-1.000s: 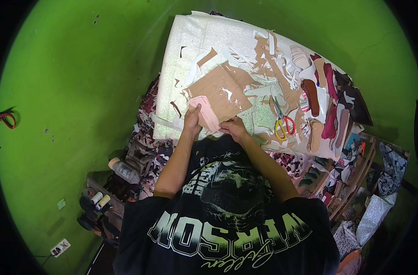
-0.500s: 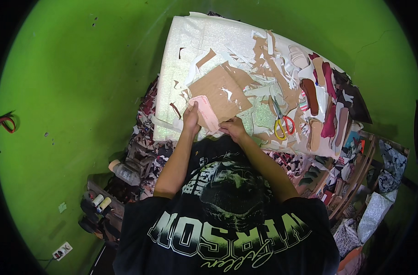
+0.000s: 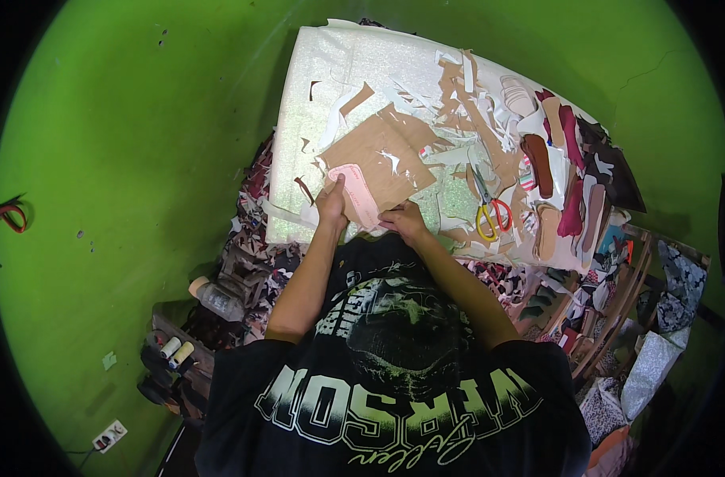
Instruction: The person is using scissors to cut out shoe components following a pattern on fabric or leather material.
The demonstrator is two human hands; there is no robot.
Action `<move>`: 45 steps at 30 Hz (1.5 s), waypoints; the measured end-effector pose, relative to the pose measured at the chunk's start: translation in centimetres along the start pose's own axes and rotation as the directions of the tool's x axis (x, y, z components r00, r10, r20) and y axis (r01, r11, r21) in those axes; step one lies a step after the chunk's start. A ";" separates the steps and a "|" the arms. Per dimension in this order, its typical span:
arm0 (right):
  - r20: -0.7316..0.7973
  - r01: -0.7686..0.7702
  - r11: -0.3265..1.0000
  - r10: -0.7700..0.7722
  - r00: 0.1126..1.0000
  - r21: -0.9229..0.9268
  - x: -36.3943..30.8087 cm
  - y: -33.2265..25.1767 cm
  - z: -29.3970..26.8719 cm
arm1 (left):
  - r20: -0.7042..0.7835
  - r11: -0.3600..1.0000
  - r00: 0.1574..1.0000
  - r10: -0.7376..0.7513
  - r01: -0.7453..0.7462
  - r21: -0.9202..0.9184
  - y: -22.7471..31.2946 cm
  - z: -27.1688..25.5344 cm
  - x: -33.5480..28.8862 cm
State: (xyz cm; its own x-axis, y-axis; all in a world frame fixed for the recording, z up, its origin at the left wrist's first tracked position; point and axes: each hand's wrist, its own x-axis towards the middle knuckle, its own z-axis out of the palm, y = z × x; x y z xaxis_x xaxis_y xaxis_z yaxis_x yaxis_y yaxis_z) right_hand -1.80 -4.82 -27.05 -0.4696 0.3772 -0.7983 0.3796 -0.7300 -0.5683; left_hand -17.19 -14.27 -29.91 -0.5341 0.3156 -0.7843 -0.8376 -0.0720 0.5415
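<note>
Pressing the left hand onto the pink template, with the thumb laid over its left edge and most fingers hidden; closed on it rather than spread. Bringing the right hand to the near end, with fingers bunched tightly; cannot tell whether pinching the brown sheet, the template or something small.

Locate the template between both hands, flat on the near left part of the sheet. Note the long axis, slanting from upper left down toward the right hand: overlapped by the left hand along one side, met by the right only around the lower end.

Just right of the right hand, find scissors with yellow and red handles, pointing away. Beyond, see brown and white scraps; farther right, a tan insole and dark red cloth, all on the pale worktop.

Past the worktop, look right to a wooden rack heaped with cloth pieces; look left to a clear jar, too unclear inside to judge, and a wooden tray carrying white and yellow thread spools.
</note>
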 end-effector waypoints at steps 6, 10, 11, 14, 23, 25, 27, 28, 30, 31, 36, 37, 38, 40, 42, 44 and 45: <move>-0.002 -0.019 0.999 0.019 1.000 0.034 0.2 0.0 -0.1 | 0.167 0.991 0.977 -0.133 0.129 0.036 -0.8 -0.8 -0.6; 0.006 0.005 0.996 -0.005 1.000 0.094 0.4 0.4 -0.3 | 0.254 0.975 0.955 -0.151 0.103 0.195 -1.6 -1.2 -0.5; 0.019 0.027 0.995 -0.029 0.999 0.094 0.4 0.5 -0.6 | 0.248 0.969 0.958 -0.147 0.090 0.230 -1.5 -0.9 -0.6; 0.072 -0.081 0.995 0.077 0.994 0.059 0.1 -0.6 -2.6 | 0.190 0.984 0.980 -0.051 0.017 0.178 -1.4 -0.1 -1.2; -0.149 0.140 0.266 -0.823 0.549 -0.954 -5.5 -0.8 -21.5 | 0.146 0.978 0.987 0.061 -0.088 0.187 -1.7 -0.3 -0.6; -0.169 0.148 0.290 -0.825 0.539 -0.945 -5.8 -1.1 -21.8 | 0.139 0.978 0.990 0.033 -0.060 0.199 -1.7 -0.5 -0.3; -0.187 0.160 0.314 -0.827 0.530 -0.936 -6.3 -1.3 -22.1 | 0.129 0.977 0.992 0.006 -0.034 0.211 -1.4 -0.2 -0.6; -0.247 0.065 0.355 -0.760 0.601 -0.933 -6.7 -1.3 -22.4 | 0.138 0.981 0.990 -0.006 -0.021 0.193 -0.9 0.4 -1.4; -0.233 0.028 0.324 -0.735 0.637 -0.946 -7.3 -1.7 -22.6 | 0.151 0.985 0.988 -0.016 -0.011 0.174 -0.4 0.9 -2.1; -0.233 0.029 0.324 -0.737 0.634 -0.946 -7.5 -2.0 -22.3 | 0.172 0.987 0.985 -0.024 -0.004 0.164 -0.3 1.0 -2.2; -0.289 0.058 0.575 -0.494 0.820 -0.816 -7.9 -2.8 -20.8 | 0.241 0.991 0.970 -0.027 -0.005 0.132 -0.6 1.1 -1.1; -0.291 0.031 0.754 -0.291 0.912 -0.656 -7.9 -2.4 -21.2 | 0.251 0.986 0.967 -0.047 0.005 0.168 -0.5 1.4 -1.0; -0.337 0.032 0.889 -0.206 0.919 -0.456 -8.5 -1.3 -21.4 | 0.261 0.979 0.963 -0.069 0.015 0.204 -0.5 1.7 -0.9; -0.210 0.069 0.965 -0.125 0.970 -0.254 -10.5 -0.9 -18.4 | 0.264 0.984 0.960 -0.089 0.044 0.171 -0.5 1.8 -0.9; -0.153 0.083 0.979 -0.112 0.982 -0.187 -12.5 0.2 -13.8 | 0.278 0.988 0.954 -0.108 0.070 0.141 -0.7 2.4 -0.6; 0.011 0.102 0.995 -0.102 0.995 -0.012 -12.9 2.7 -11.3 | 0.325 0.994 0.940 -0.107 0.091 0.066 -1.5 3.5 -0.4; 0.076 0.090 0.992 -0.084 0.994 -0.090 -12.6 3.2 -9.9 | 0.331 0.993 0.937 -0.110 0.094 0.066 -1.8 4.1 -0.6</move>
State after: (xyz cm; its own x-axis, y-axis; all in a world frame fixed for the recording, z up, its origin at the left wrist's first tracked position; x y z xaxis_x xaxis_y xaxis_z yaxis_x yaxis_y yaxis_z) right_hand 13.27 -6.27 -20.77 -0.5591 0.3923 -0.7304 0.4056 -0.6389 -0.6537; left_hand -14.92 -10.41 -29.16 -0.3704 0.6166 -0.6947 -0.8746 0.0205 0.4845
